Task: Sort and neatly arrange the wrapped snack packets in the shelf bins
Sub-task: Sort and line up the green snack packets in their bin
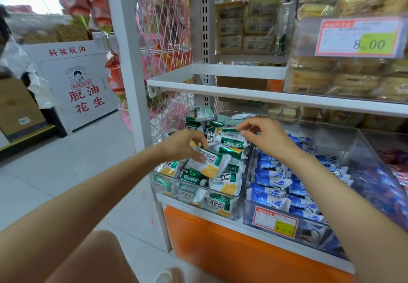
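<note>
Nearest, a bare knee [101, 254] beneath both forearms. Pinches one green packet [233, 139] by its edge with the right hand [267, 138], thumb and forefinger curled. Grips a second green packet [213, 158] in the curled fingers of the left hand [183, 144]. Under both hands, a loose heap of green packets [223, 185] in a clear bin [159, 189]. Just right of the right wrist, blue packets [271, 179] in the neighbouring bin [313, 234], price label [274, 222] on its front. Above the hands, a white shelf [242, 94].

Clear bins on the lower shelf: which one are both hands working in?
The left bin, holding green packets; left hand and right hand pinch packets there. Its neighbour holds blue packets.
</note>
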The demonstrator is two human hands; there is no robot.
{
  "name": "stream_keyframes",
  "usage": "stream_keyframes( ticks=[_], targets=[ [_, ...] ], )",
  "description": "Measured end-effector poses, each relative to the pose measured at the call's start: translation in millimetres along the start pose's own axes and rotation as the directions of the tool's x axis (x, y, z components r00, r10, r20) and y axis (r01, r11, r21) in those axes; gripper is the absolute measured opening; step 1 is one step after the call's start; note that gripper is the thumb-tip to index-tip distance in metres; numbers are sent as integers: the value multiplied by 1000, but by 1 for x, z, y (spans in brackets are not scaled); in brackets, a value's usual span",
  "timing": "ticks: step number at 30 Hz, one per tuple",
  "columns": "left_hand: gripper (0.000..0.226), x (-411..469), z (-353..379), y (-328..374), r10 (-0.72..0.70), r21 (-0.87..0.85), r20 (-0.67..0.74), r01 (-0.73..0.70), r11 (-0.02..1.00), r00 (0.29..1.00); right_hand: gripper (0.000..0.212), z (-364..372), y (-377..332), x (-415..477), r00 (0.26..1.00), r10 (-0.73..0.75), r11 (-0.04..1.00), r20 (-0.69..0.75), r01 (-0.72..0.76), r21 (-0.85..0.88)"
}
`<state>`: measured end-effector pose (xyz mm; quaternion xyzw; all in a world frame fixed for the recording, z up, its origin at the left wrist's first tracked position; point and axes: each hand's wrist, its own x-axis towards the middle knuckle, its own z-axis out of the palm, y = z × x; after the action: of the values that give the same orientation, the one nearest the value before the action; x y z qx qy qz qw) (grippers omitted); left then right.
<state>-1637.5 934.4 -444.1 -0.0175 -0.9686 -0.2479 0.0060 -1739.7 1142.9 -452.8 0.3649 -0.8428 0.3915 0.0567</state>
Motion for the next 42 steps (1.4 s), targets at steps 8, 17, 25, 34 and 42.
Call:
stream_keyframes(
  ticks=[8, 17, 25, 34, 42],
  targets=[
    [33, 7, 5, -28, -183, 340, 152, 122, 932, 971, 10, 0, 1, 1, 1000, 3, 1000, 4, -3, -11],
    [34, -7, 19, -26, -46, 526, 22, 27, 850, 999, 12, 9, -6, 1, 998, -66, 990, 23, 68, -124],
    [55, 14, -10, -40, -189, 613, -315, 352, 708, 930, 12, 17, -11, 2, 995, -99, 984, 16, 100, -145],
    [31, 21, -8, -44, -154, 461, -383, 333, 822, 911, 12, 13, -12, 2, 999, -51, 997, 5, 51, -53],
    [17, -16, -5, -13, 249, 208, -334, -187, 960, 909, 16, 8, -13, 3, 999, 9, 993, -41, -4, 116]
  ],
)
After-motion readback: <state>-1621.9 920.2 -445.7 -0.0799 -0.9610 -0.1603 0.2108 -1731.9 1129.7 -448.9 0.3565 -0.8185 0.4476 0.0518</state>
